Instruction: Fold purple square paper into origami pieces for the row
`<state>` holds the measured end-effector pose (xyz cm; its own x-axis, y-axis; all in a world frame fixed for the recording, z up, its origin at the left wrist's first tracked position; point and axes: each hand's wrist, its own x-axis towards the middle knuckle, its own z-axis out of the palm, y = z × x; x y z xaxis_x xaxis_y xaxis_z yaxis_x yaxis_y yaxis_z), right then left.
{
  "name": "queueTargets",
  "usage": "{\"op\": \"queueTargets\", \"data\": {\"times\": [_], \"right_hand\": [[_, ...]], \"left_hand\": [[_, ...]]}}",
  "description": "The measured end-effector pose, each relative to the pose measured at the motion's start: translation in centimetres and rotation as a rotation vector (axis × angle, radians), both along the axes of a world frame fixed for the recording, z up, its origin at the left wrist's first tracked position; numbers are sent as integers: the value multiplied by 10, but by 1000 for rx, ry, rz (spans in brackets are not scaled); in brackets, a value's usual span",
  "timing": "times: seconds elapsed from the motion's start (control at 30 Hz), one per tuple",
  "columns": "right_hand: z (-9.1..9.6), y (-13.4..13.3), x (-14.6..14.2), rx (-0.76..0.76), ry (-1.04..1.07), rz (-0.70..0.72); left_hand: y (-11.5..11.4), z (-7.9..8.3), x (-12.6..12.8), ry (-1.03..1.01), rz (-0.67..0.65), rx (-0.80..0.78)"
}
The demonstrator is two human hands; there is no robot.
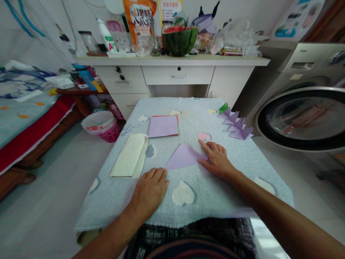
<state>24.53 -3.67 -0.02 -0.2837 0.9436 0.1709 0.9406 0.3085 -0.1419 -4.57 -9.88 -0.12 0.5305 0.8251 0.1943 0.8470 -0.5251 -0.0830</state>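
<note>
A sheet of purple origami paper, folded into a triangle, lies flat on the cloth-covered table. My right hand rests over its right corner, thumb and index finger apart, the thumb touching the paper. Beside the left corner, my left hand lies palm down on the cloth with its fingers stretched out; whether its fingertips touch the corner is hard to tell. Behind the triangle sits a stack of square coloured paper, purple on top. Left of it is a folded cream cloth or paper.
Several folded purple paper pieces and a green one stand at the table's right back edge. Beyond is a white cabinet with a cut watermelon on top. A washing machine is at right, a pink bin at left.
</note>
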Motion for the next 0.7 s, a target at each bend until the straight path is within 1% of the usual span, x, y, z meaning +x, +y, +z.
{"op": "queueTargets", "data": {"times": [0.27, 0.47, 0.53, 0.6, 0.63, 0.7], "right_hand": [[-4, -7, 44, -4, -32, -125], [-5, -9, 61, -63, 40, -168], [-1, -7, 61, -69, 118, -188], [7, -8, 56, -21, 237, -176], [12, -9, 50, 23, 300, -138], [22, -15, 31, 98, 377, -11]], "left_hand": [[1, -8, -3, -92, -46, 145], [-1, -12, -5, -138, -43, 219], [-1, -13, -6, -142, -43, 209], [-1, -12, -6, -141, -40, 187], [-1, -12, -6, -139, -33, 180], [-1, -10, -5, -131, -21, 173]]}}
